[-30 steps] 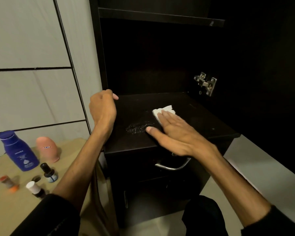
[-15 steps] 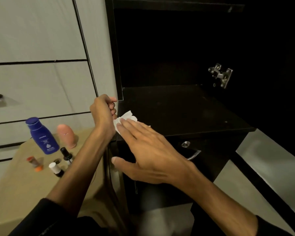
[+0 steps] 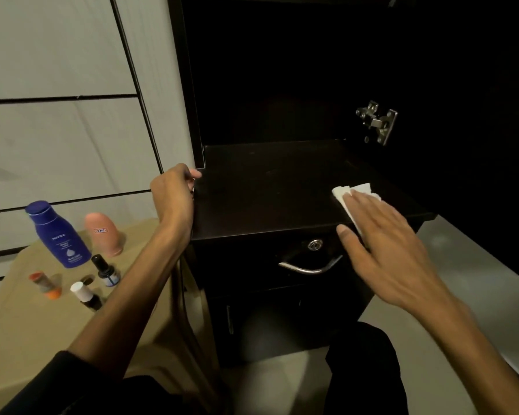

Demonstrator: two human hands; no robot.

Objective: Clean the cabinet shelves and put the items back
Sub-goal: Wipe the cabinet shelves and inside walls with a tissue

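While the right hand presses flat, fingers straight, on the tissue at the shelf's right front corner, the left hand curls round the shelf's left edge, so long overlapping strokes look best.

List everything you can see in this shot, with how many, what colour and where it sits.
Lotion bottle: one, blue, back of the beige table.
Pink container: one, beside the lotion bottle.
Small bottles: about four, assorted caps, in front of those two.
Table: one, beige, left of the cabinet.
Shelf: one, dark, in the open cabinet.
Hinge: one, metal, cabinet's right inner wall.
Drawer handle: one, metal, below the shelf, with a keyhole above it.
Cloth: one, white, shelf's right front.
Left hand: curled at the shelf's left edge.
Right hand: flat, pressing the cloth.
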